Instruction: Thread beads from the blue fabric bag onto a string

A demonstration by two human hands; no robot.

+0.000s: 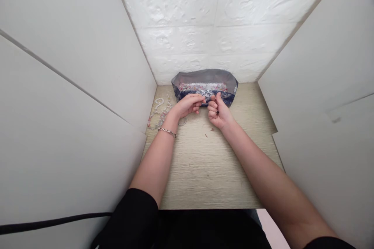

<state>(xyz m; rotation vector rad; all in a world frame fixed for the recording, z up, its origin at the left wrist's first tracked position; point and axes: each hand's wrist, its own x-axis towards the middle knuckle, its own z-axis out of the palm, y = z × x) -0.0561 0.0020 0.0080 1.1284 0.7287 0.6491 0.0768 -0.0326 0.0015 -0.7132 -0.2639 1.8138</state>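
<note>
While a black sleeve (128,218) covers each upper arm at the near edge and a black cable (55,222) runs in from the left, both bare forearms stretch forward over a pale, wood-grained tabletop (201,171) set between white side panels (73,46). A chain bracelet (167,132) circles the left wrist, and a little to the right of it, two tiny reddish bits (206,135) lie on the wood between the arms. Farther in, the left hand (189,105) reaches toward the right with its thumb and forefinger drawn together and the other fingers bent; the right hand (219,113), a dark ring (217,113) on one finger, has its fingers curled in and its thumb raised near the forefinger. The fingertips are near each other, but whether either hand grips something small I cannot tell. Left of the left hand, strands of beads (159,102), white, clear and pinkish, lie loosely looped on the tabletop, partly hidden by the hand and wrist. Just behind both hands stands an open, dark blue patterned pouch (228,78) with a grey lining, pink, red and clear beads (187,86) inside it. Beyond rises a white, brick-embossed wall (216,7).
</note>
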